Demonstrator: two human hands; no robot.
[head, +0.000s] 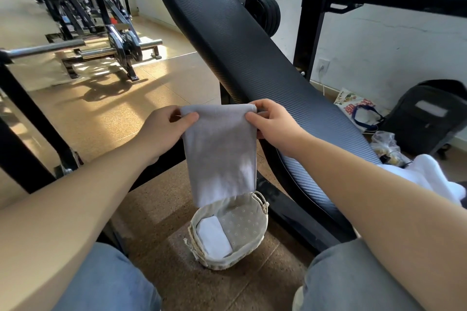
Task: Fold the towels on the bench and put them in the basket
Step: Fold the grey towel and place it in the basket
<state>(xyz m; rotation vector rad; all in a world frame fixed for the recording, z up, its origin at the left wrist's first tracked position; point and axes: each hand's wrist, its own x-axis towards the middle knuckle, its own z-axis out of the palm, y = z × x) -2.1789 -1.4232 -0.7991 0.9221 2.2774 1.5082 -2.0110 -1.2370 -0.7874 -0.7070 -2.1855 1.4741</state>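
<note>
A grey towel (219, 154) hangs folded in front of me, held up by its top corners. My left hand (164, 129) pinches the left corner and my right hand (274, 125) pinches the right one. Its lower edge dangles just above the far rim of a small round cloth-lined basket (254, 245) on the floor between my knees. A folded white towel (213, 237) lies in the left half of the basket. A heap of white towels (427, 174) rests on the near end of the black padded bench (252, 58), to my right and partly hidden by my right forearm.
The bench's black frame (293, 212) runs along the floor just right of the basket. A black backpack (427, 118), a printed tote bag (358, 111) and a plastic bag sit by the wall at right. A barbell machine (121, 48) stands at the left.
</note>
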